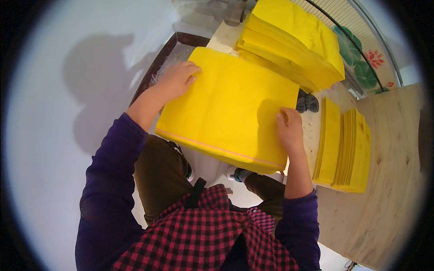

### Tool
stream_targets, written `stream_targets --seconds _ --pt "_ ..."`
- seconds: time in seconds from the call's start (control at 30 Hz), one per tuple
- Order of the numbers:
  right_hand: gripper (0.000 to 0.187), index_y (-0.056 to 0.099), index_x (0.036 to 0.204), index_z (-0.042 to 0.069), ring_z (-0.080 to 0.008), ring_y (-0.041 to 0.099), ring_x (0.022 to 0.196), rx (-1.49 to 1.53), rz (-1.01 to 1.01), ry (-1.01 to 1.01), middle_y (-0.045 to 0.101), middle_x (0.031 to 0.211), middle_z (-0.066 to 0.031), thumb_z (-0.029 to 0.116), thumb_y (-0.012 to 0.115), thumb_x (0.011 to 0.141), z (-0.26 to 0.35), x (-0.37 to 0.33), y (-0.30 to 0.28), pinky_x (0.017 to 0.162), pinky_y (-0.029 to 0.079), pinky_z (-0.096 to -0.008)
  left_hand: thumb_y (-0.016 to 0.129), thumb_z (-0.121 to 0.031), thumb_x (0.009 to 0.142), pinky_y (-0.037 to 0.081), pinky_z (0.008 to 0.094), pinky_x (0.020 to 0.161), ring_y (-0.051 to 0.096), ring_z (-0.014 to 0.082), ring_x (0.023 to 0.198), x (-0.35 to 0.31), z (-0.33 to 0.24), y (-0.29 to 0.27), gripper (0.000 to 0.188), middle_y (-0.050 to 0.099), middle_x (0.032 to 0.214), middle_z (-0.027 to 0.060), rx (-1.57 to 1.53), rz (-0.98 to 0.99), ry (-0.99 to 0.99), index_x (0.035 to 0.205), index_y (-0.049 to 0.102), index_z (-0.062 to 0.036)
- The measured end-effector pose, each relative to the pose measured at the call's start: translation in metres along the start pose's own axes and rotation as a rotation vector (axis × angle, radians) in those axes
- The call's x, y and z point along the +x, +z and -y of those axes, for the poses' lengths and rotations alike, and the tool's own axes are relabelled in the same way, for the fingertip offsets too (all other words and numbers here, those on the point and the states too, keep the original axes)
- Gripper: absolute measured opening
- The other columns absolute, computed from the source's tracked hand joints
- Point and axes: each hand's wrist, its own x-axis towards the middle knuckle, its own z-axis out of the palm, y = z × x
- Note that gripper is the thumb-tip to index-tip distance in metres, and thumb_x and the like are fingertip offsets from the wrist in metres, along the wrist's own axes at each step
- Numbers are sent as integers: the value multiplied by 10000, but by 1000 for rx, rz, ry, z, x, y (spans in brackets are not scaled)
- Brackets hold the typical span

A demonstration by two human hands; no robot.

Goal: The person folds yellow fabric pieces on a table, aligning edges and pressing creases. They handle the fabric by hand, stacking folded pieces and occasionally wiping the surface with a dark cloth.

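Note:
A broad stack of yellow cloth-like sheets [226, 104] lies in front of me, a thin pink line running along its near edge. My left hand [177, 80] rests at the stack's left edge, thumb and fingers apart and loosely bent over the top sheet. At the right edge, my right hand [290, 128] touches the sheet with its fingers slightly curled and a gap beside the thumb. Neither hand shows anything clasped in it. The undersides of the fingers are partly hidden.
Behind stands a thick folded yellow pile [289, 45]. Narrower yellow bundles [348, 149] lie on the plywood table [384, 180] at the right. A dark crumpled thing [308, 102] sits beside the stack. A brown-rimmed box [149, 67] with clear plastic borders the white wall [49, 149].

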Motion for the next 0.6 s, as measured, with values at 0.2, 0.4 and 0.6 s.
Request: stream_targets --seconds 0.2,0.4,0.6 --pt "247 597 1068 -21 -379 526 1062 48 82 -72 571 1116 -209 129 585 873 -6 -27 -18 953 415 -406 571 -68 842 439 429 838 548 352 960 -30 -1 -22 131 577 999 145 -94 187 -47 965 587 -25" --pt "224 603 1075 -4 -332 558 1046 22 38 -38 575 1123 -178 109 587 882 -9 -3 2 919 440 -369 559 -63 847 424 427 874 533 345 1007 -7 3 0 147 579 1033 142 -58 75 23 986 596 -35" --pt "237 602 1048 -30 -374 530 1059 158 42 24 576 1098 -214 106 598 853 -14 -13 -15 930 427 -411 586 -20 818 429 417 897 542 348 1025 -13 -8 -11 214 581 1071 146 -10 136 41 1031 592 -29"
